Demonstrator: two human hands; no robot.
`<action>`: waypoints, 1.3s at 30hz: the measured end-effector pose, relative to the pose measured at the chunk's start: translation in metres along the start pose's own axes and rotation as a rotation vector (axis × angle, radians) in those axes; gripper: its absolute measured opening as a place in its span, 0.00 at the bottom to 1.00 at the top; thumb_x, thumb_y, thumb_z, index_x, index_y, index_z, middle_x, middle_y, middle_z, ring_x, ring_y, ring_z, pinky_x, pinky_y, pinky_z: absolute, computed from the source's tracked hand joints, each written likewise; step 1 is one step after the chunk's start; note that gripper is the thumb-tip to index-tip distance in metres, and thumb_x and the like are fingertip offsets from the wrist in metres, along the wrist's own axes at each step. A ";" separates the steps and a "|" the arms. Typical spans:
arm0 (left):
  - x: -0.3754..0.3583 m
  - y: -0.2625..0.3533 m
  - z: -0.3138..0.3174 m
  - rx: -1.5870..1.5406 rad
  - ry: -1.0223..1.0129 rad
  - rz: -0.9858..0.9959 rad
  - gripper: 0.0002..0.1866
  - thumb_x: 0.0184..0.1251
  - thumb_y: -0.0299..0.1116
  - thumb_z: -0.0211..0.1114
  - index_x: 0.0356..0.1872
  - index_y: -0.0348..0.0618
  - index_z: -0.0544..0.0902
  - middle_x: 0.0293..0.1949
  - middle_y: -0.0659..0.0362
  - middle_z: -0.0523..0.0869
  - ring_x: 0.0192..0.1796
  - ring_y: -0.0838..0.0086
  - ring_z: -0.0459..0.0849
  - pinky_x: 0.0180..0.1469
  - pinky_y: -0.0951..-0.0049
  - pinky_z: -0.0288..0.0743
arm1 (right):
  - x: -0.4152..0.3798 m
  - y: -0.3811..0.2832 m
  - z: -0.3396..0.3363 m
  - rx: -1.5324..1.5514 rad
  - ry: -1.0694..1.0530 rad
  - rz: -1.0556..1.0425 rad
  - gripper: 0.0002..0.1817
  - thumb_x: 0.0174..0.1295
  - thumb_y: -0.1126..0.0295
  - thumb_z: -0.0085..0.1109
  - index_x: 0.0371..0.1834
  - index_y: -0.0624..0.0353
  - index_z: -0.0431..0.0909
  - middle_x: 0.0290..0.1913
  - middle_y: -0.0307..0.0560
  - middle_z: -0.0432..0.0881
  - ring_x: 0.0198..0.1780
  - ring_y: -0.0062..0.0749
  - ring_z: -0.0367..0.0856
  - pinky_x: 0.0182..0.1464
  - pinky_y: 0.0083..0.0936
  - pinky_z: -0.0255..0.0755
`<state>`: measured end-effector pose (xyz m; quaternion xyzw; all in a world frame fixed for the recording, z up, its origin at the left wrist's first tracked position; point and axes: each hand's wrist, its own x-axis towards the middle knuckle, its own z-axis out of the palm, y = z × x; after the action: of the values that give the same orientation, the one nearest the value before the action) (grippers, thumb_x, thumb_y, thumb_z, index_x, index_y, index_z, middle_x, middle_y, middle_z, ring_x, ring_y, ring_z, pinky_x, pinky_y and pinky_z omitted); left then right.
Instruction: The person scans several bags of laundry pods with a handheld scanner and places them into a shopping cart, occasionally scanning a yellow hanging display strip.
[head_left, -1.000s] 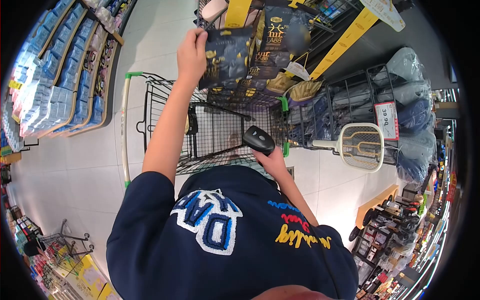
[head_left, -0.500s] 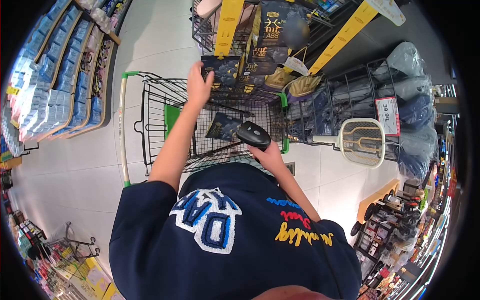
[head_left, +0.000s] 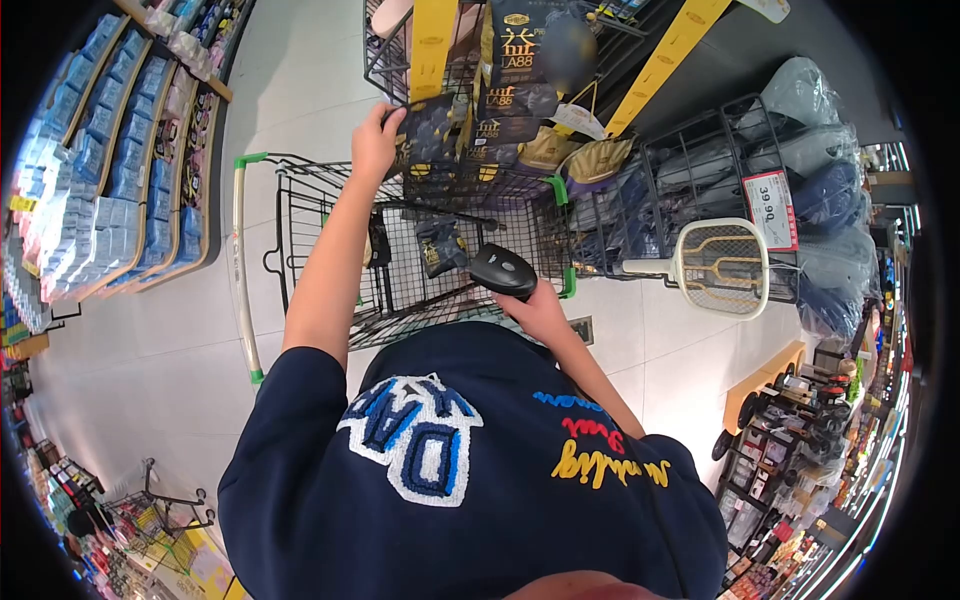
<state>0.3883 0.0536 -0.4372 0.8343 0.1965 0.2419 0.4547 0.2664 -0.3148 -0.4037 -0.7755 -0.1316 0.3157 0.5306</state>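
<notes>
My left hand [head_left: 376, 143] reaches over the cart's far side, its fingers closed on the upper left edge of a dark printed bag [head_left: 430, 128]. That bag hangs in front of the display rack, beside more dark pouches [head_left: 518, 50]. In my right hand [head_left: 541, 312] is a black handheld scanner [head_left: 503, 272], held over the near right part of the wire shopping cart [head_left: 247, 270]. Inside the cart lies a dark pouch [head_left: 441, 247], left of the scanner.
A white electric swatter [head_left: 722, 268] hangs at the right, by a price sign [head_left: 771, 211] and plastic-wrapped goods [head_left: 828, 205]. Yellow strips [head_left: 433, 50] cross the rack. Shelves of blue packs [head_left: 120, 140] stand at the left. Another cart [head_left: 165, 520] is at lower left.
My left hand has gone from spread fingers to a grip on the dark bag, which has shifted left and tilted. The green panel in the cart is no longer visible. My right hand still holds the scanner.
</notes>
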 end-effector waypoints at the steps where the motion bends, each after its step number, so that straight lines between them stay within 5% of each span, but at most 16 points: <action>1: 0.002 0.009 -0.007 0.021 0.036 0.055 0.16 0.75 0.45 0.65 0.46 0.41 0.84 0.35 0.45 0.89 0.40 0.46 0.87 0.43 0.59 0.78 | 0.000 0.000 0.001 0.010 -0.002 -0.021 0.17 0.60 0.67 0.72 0.49 0.64 0.85 0.38 0.46 0.90 0.40 0.26 0.87 0.47 0.26 0.78; 9: -0.057 0.083 -0.050 -0.069 -0.004 0.148 0.11 0.75 0.39 0.66 0.46 0.42 0.84 0.33 0.47 0.87 0.35 0.54 0.87 0.39 0.64 0.78 | 0.005 0.000 0.009 0.003 0.025 -0.002 0.15 0.60 0.68 0.71 0.46 0.65 0.85 0.35 0.45 0.90 0.37 0.26 0.86 0.43 0.27 0.77; 15: -0.110 0.060 -0.021 -0.013 -0.179 0.045 0.12 0.73 0.41 0.67 0.45 0.42 0.84 0.31 0.45 0.87 0.33 0.50 0.87 0.37 0.60 0.78 | 0.006 0.004 0.007 -0.011 0.024 0.004 0.15 0.60 0.67 0.72 0.45 0.65 0.85 0.34 0.45 0.89 0.35 0.24 0.85 0.41 0.26 0.77; 21: -0.084 0.077 0.011 -0.213 -0.232 0.074 0.12 0.73 0.37 0.65 0.47 0.38 0.85 0.41 0.49 0.90 0.45 0.56 0.89 0.48 0.64 0.80 | 0.001 -0.003 -0.004 0.063 0.033 0.007 0.16 0.60 0.67 0.72 0.47 0.65 0.85 0.37 0.45 0.90 0.37 0.24 0.85 0.43 0.25 0.77; 27: 0.029 0.153 0.023 -0.096 0.120 0.620 0.23 0.71 0.35 0.66 0.63 0.35 0.77 0.58 0.44 0.85 0.63 0.49 0.81 0.65 0.59 0.73 | -0.003 -0.008 -0.010 0.080 0.073 -0.072 0.16 0.59 0.68 0.72 0.49 0.64 0.86 0.41 0.44 0.91 0.41 0.25 0.86 0.47 0.26 0.78; 33: 0.089 0.193 0.041 -0.270 0.071 0.396 0.27 0.70 0.43 0.70 0.65 0.39 0.78 0.55 0.51 0.87 0.55 0.60 0.87 0.58 0.64 0.78 | -0.006 -0.005 -0.011 0.098 0.106 -0.124 0.16 0.59 0.69 0.73 0.48 0.64 0.86 0.40 0.45 0.90 0.42 0.24 0.86 0.47 0.25 0.78; 37: 0.088 0.201 0.040 -0.075 0.158 0.400 0.19 0.71 0.43 0.70 0.51 0.37 0.86 0.46 0.55 0.90 0.46 0.71 0.89 0.48 0.69 0.79 | -0.009 -0.003 -0.013 0.121 0.098 -0.078 0.15 0.59 0.69 0.72 0.46 0.64 0.85 0.37 0.43 0.89 0.39 0.22 0.85 0.45 0.24 0.77; 39: 0.085 0.206 0.041 -0.211 0.193 0.422 0.17 0.72 0.42 0.68 0.48 0.36 0.86 0.43 0.53 0.88 0.41 0.66 0.86 0.46 0.67 0.78 | -0.008 -0.003 -0.011 0.145 0.116 -0.094 0.14 0.59 0.69 0.72 0.45 0.65 0.85 0.36 0.42 0.89 0.38 0.21 0.84 0.44 0.24 0.77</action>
<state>0.5026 -0.0319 -0.2609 0.7779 0.0344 0.4291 0.4578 0.2678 -0.3262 -0.3960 -0.7451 -0.1137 0.2538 0.6062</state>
